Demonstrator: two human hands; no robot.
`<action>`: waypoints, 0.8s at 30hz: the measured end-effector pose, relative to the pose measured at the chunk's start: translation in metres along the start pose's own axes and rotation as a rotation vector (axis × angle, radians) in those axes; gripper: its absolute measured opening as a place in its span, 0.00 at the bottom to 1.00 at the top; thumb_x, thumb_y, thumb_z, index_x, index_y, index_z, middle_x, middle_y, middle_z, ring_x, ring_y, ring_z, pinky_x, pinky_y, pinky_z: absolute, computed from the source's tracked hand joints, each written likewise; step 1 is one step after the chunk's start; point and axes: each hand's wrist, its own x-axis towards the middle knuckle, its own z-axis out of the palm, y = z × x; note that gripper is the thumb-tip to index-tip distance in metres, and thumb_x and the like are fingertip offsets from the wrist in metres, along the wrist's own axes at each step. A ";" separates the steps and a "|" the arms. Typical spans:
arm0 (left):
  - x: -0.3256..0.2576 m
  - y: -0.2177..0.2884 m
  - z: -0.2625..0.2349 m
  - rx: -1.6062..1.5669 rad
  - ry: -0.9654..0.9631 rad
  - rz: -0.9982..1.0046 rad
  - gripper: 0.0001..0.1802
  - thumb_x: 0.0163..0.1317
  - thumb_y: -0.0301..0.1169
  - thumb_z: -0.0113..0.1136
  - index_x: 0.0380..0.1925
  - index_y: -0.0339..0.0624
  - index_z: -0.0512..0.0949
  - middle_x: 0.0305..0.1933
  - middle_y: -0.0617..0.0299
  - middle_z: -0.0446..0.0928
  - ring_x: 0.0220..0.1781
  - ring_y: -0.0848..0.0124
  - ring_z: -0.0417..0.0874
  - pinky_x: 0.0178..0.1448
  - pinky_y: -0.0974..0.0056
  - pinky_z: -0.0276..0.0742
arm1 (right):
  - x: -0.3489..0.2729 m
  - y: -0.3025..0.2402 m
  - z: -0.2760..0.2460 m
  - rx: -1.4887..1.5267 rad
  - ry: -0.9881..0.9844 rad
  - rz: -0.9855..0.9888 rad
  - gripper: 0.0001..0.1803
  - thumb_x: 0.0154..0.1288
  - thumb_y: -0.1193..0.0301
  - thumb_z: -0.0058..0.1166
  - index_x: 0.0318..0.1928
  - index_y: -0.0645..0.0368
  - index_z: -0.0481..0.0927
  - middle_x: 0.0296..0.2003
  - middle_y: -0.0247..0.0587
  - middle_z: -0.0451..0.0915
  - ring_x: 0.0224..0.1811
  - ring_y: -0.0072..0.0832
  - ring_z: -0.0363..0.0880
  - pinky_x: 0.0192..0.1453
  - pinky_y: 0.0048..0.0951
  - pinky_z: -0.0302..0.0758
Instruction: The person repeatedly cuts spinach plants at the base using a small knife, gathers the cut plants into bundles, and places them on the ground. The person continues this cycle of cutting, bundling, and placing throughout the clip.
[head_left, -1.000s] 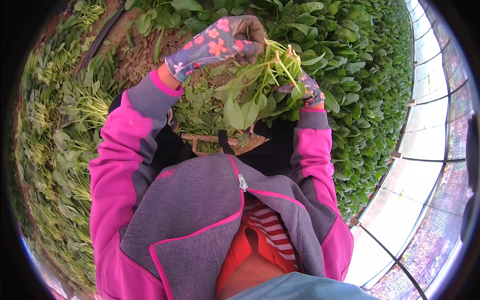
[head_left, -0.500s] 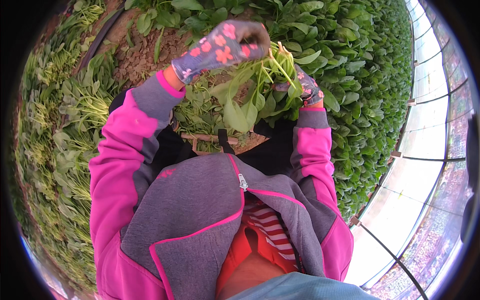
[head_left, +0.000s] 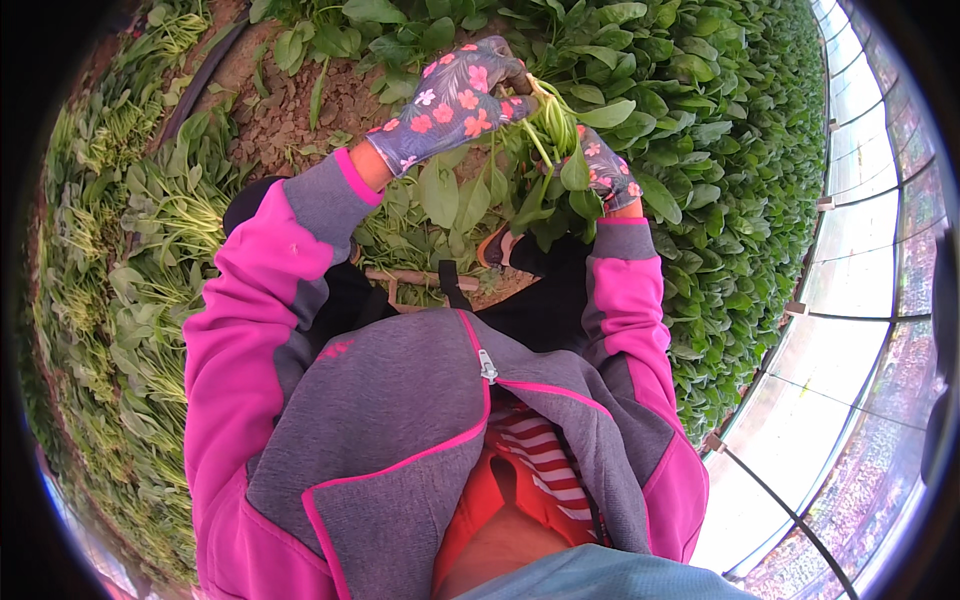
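Observation:
A small bunch of spinach [head_left: 552,128] hangs between my hands, its pale root ends upward and its leaves drooping toward me. My left hand [head_left: 460,100], in a grey glove with pink flowers, reaches over from the left. Its fingertips are closed on the root ends and stems at the top of the bunch. On the other side my right hand [head_left: 605,172], in a matching glove, grips the bunch by its stems; leaves cover most of those fingers.
Dense standing spinach [head_left: 710,150] fills the right side up to a pale plastic greenhouse wall [head_left: 800,410]. Pulled spinach [head_left: 170,210] lies in piles along the left. Bare soil [head_left: 290,110] shows ahead, beside a dark hose [head_left: 200,75]. Loose leaves [head_left: 400,225] litter the ground between my legs.
My left hand has turned and come down onto the root ends, its fingers now at the bunch's top. The bunch has swung slightly, with leaves shifting. My right hand stays nearly in place.

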 end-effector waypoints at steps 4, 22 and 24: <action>0.002 -0.004 -0.007 -0.146 0.019 0.040 0.11 0.58 0.37 0.63 0.34 0.41 0.81 0.33 0.59 0.76 0.35 0.66 0.79 0.40 0.63 0.76 | 0.005 0.011 0.002 0.214 0.012 -0.007 0.34 0.49 0.74 0.68 0.59 0.59 0.72 0.48 0.41 0.81 0.45 0.28 0.78 0.52 0.30 0.75; 0.005 -0.009 -0.004 0.171 0.269 0.214 0.10 0.58 0.37 0.62 0.35 0.45 0.80 0.33 0.63 0.79 0.34 0.66 0.81 0.37 0.64 0.77 | 0.019 0.029 0.008 0.178 0.108 -0.019 0.33 0.49 0.74 0.68 0.58 0.61 0.73 0.49 0.40 0.80 0.49 0.29 0.79 0.55 0.29 0.74; 0.007 -0.015 -0.016 -0.129 0.257 0.089 0.10 0.59 0.35 0.62 0.37 0.42 0.79 0.32 0.64 0.79 0.33 0.71 0.81 0.36 0.67 0.76 | 0.014 0.022 0.005 0.187 0.103 -0.065 0.30 0.50 0.73 0.67 0.56 0.61 0.74 0.48 0.43 0.81 0.46 0.31 0.79 0.54 0.30 0.74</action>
